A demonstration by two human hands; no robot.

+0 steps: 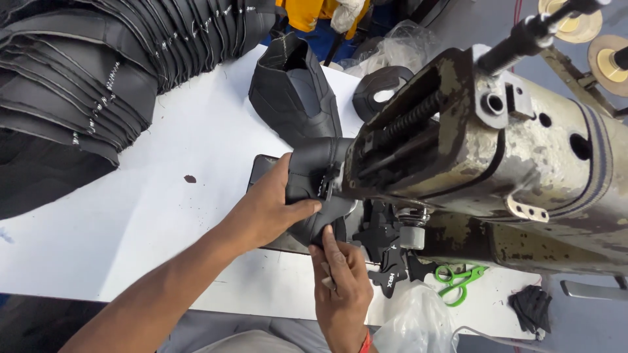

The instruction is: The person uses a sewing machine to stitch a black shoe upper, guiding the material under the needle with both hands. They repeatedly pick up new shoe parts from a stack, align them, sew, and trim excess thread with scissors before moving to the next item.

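Note:
My left hand [271, 209] grips a black shoe upper [313, 171] wrapped around the post of an old worn sewing machine [497, 163]. My right hand [340, 281] comes up from below and pinches the lower edge of the same black upper, close under the machine head. The needle area is hidden behind the upper and the machine head.
A white table [163, 196] carries a long stack of black shoe uppers [85, 78] at the left and back, another black upper [291, 91] behind. Small black pieces [389, 274], green scissors [461, 281], a clear plastic bag [418, 323] lie at the front right.

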